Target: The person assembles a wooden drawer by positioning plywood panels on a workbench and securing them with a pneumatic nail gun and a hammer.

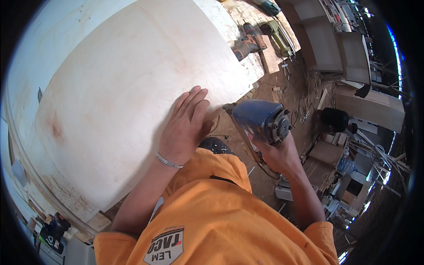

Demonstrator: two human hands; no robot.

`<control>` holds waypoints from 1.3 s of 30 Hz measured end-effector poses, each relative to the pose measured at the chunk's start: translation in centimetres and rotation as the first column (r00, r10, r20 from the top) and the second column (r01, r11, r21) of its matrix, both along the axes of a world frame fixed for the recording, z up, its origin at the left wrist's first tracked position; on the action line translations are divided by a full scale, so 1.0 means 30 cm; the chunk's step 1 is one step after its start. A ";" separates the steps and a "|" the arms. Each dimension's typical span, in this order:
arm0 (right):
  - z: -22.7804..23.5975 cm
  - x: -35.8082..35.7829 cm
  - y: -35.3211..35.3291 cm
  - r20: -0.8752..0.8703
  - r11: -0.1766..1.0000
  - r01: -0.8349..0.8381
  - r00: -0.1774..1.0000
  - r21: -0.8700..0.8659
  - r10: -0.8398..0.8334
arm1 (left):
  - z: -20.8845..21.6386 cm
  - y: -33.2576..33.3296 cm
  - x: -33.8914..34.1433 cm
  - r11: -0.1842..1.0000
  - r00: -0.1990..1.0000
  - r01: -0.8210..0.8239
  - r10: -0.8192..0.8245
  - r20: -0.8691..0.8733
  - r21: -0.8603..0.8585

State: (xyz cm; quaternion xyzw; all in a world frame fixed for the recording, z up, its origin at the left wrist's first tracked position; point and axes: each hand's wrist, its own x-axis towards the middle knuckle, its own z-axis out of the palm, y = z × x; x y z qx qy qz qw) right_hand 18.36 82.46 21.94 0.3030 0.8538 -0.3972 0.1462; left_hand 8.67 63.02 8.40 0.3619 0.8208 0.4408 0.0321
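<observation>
The person in the orange shirt is leaning in against the near edge of a big pale board, which is lying flat on the table and covering much of it. The left hand is pressing palm down near the board's right-hand edge, fingers stretched out and lying close together, grasping nothing that I'm seeing; whether the thumb is hooking over the edge, I can't tell. A silver bracelet is circling that wrist.

The right hand is gripping a blue nail gun, holding it just off the board's right side, over the floor. Its nose is pointing toward the edge, but I can't make out whether it's touching.

Farther along the table, a drill is lying beside a wood block, and a green tool is resting next to them.
</observation>
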 end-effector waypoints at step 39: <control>-0.205 0.907 -0.010 -0.112 0.977 0.179 0.975 -0.115 -0.192 | -0.089 -0.522 0.220 0.921 0.818 -0.130 -0.109 -0.565 -0.366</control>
